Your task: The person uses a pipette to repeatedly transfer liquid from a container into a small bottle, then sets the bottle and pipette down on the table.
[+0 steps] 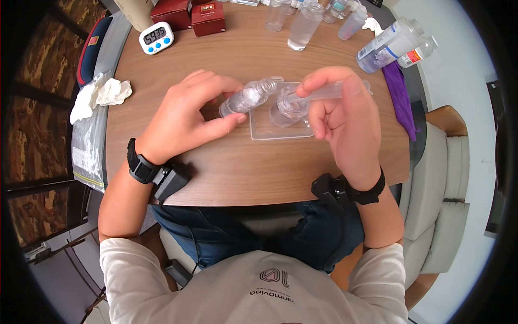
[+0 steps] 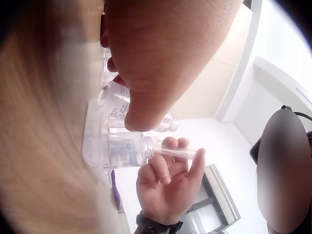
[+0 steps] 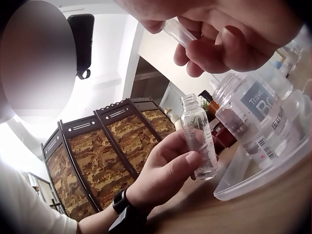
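Note:
In the head view the left hand (image 1: pixel 189 110) grips a small clear glass bottle (image 1: pixel 249 98), uncapped and tilted to the right. The right hand (image 1: pixel 350 119) pinches a clear plastic dropper (image 1: pixel 329 92) between thumb and fingers. Its lower end is at the open mouth of a wider clear bottle (image 1: pixel 286 110), which stands on a clear plastic tray (image 1: pixel 264 135). In the right wrist view the wide bottle (image 3: pixel 251 122) has a blue-and-white label, and the small bottle (image 3: pixel 199 141) stands beside the tray's edge in the left hand (image 3: pixel 163 170).
Clear bottles (image 1: pixel 306 27) stand at the back, with a large labelled bottle (image 1: pixel 386 48) and a purple cloth (image 1: pixel 398 100) at the right. A white timer (image 1: pixel 156 39), dark red boxes (image 1: pixel 208 19) and crumpled tissue (image 1: pixel 113 92) lie at the back and left.

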### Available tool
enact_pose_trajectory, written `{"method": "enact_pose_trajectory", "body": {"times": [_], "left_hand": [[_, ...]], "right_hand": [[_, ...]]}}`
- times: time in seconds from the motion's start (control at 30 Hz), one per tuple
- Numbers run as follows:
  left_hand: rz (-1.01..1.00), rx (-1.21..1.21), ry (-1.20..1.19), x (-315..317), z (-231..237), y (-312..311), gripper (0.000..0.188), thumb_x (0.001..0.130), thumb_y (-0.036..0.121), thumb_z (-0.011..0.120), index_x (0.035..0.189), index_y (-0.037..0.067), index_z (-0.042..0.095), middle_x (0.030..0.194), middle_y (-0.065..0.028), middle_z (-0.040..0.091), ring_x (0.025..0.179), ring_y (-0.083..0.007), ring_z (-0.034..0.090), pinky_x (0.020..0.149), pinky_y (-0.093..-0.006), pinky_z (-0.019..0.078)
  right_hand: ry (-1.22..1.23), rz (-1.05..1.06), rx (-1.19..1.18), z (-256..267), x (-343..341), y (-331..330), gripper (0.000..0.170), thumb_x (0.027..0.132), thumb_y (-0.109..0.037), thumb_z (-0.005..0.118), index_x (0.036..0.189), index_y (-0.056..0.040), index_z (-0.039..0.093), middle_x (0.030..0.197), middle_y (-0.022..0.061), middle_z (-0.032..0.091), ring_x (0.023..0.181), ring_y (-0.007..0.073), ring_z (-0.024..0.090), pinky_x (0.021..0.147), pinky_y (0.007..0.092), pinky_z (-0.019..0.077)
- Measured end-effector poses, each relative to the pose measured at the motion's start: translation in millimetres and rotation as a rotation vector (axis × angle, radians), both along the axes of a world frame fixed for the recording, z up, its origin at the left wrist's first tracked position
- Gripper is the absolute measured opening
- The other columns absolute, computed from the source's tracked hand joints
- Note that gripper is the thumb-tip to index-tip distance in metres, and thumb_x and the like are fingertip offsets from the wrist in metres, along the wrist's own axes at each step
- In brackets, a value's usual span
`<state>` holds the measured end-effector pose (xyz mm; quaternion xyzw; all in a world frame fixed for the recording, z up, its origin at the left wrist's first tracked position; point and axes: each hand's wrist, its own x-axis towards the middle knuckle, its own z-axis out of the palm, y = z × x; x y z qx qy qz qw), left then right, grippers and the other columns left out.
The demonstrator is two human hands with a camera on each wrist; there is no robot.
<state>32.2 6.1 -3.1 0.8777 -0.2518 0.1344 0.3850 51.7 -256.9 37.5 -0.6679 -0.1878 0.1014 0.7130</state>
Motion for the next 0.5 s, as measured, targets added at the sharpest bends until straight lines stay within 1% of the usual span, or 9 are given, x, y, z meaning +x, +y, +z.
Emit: {"method": "enact_pose_trajectory", "body": {"times": [0.13,0.27,0.33,0.37,0.43,0.47,0.5], "left_hand": [[-0.007,-0.008,0.016,-0.9,0.7,0.2,0.037,0.079,0.018,0.083,0.109,0.002,0.07,0.084,-0.0079,0.06,0.073,-0.0205,0.055,0.065,-0.0327,0.0464],[-0.013,0.006,0.017,-0.7,1.3,0.3,0.037,0.079,0.018,0.083,0.109,0.002,0.07,0.084,-0.0081,0.06,0.074,-0.0205,0.055,0.065,-0.0327,0.0467],[-0.012,0.001,0.018,-0.3,0.6,-0.2,0.037,0.079,0.018,0.083,0.109,0.001,0.07,0.084,-0.0082,0.06,0.074,-0.0203,0.055,0.065,-0.0326,0.0467],[-0.014,0.0,0.017,-0.3,1.9,-1.0,0.037,0.079,0.018,0.083,0.109,0.001,0.07,0.084,-0.0082,0.06,0.074,-0.0203,0.055,0.065,-0.0326,0.0467],[0.005,0.005,0.024,-1.0,5.2,-2.6,0.031,0.08,0.019,0.083,0.106,0.007,0.07,0.086,-0.0075,0.066,0.073,-0.0232,0.058,0.067,-0.0356,0.0504],[0.004,0.006,0.024,-1.1,5.3,-2.7,0.031,0.08,0.019,0.083,0.106,0.007,0.07,0.086,-0.0075,0.066,0.073,-0.0232,0.058,0.067,-0.0356,0.0504],[0.005,0.012,0.023,-1.2,5.3,-2.6,0.031,0.08,0.019,0.083,0.106,0.007,0.07,0.086,-0.0075,0.066,0.074,-0.0232,0.058,0.067,-0.0356,0.0505]], "right_hand": [[0.0,-0.014,0.003,-0.5,1.8,-0.3,0.048,0.111,-0.043,0.04,0.109,-0.0007,0.062,0.101,0.0053,0.067,0.06,0.0027,0.045,0.057,0.0203,0.0352],[-0.017,-0.013,-0.022,-2.4,2.9,-1.3,0.05,0.111,-0.044,0.038,0.11,-0.0005,0.063,0.102,0.0063,0.067,0.06,0.0036,0.046,0.056,0.0209,0.0353],[0.053,-0.029,0.104,-5.5,3.4,0.2,0.054,0.111,-0.046,0.035,0.11,0.0003,0.062,0.1,0.0071,0.067,0.061,0.0052,0.047,0.056,0.0213,0.0349],[0.052,-0.03,0.103,-6.2,3.1,1.3,0.054,0.111,-0.046,0.035,0.11,0.0003,0.062,0.1,0.0071,0.067,0.061,0.0052,0.047,0.056,0.0213,0.0349],[0.126,-0.032,0.207,-7.0,2.7,3.3,0.056,0.111,-0.046,0.032,0.109,0.0012,0.062,0.098,0.0076,0.067,0.061,0.0067,0.048,0.056,0.0217,0.0348],[0.125,-0.034,0.208,-6.7,3.4,2.4,0.056,0.111,-0.046,0.032,0.109,0.0012,0.062,0.098,0.0076,0.067,0.061,0.0067,0.048,0.056,0.0217,0.0348],[0.088,-0.019,0.139,-6.3,4.4,0.9,0.055,0.111,-0.045,0.033,0.108,0.0014,0.062,0.097,0.0073,0.067,0.061,0.0068,0.048,0.056,0.0216,0.0344]]}}
